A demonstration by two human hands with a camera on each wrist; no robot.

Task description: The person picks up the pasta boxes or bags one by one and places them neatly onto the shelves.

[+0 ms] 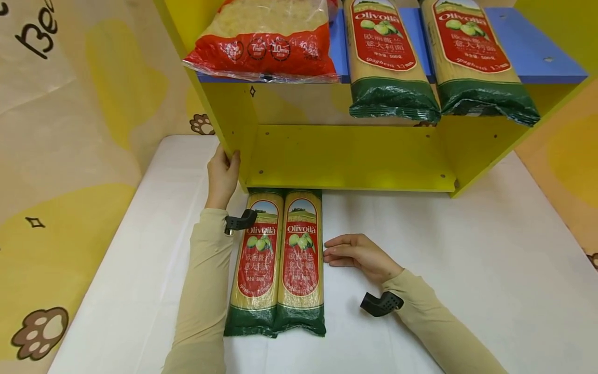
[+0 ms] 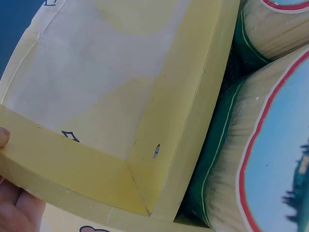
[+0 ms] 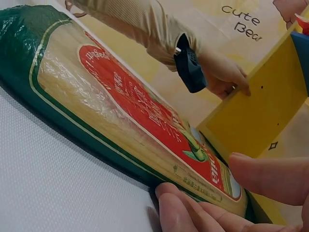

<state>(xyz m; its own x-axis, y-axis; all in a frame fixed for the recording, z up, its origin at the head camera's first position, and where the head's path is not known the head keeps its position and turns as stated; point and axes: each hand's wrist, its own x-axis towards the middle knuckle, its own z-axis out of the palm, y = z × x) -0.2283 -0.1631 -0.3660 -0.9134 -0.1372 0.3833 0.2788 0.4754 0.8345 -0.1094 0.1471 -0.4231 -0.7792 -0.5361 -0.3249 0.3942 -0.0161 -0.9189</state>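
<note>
My left hand (image 1: 222,175) grips the left side panel of a yellow shelf unit (image 1: 348,158), its thumb and fingers on opposite faces of the board. Two packs of spaghetti lie side by side on the white table, top ends against the unit's front bottom edge: a left pack (image 1: 254,298) and a right pack (image 1: 301,300). Beside the right pack is my right hand (image 1: 362,257), its fingers loosely extended. In the right wrist view, the fingertips (image 3: 174,210) touch the pack's lower side, and the thumb (image 3: 270,176) stays apart above it.
On the unit's blue upper shelf (image 1: 528,44) lie a red-and-clear pasta bag (image 1: 275,44) and two more spaghetti packs, one in the middle (image 1: 392,88) and one further right (image 1: 481,88), their green ends overhanging the edge. A patterned wall covering (image 1: 107,93) stands behind the white table (image 1: 467,244).
</note>
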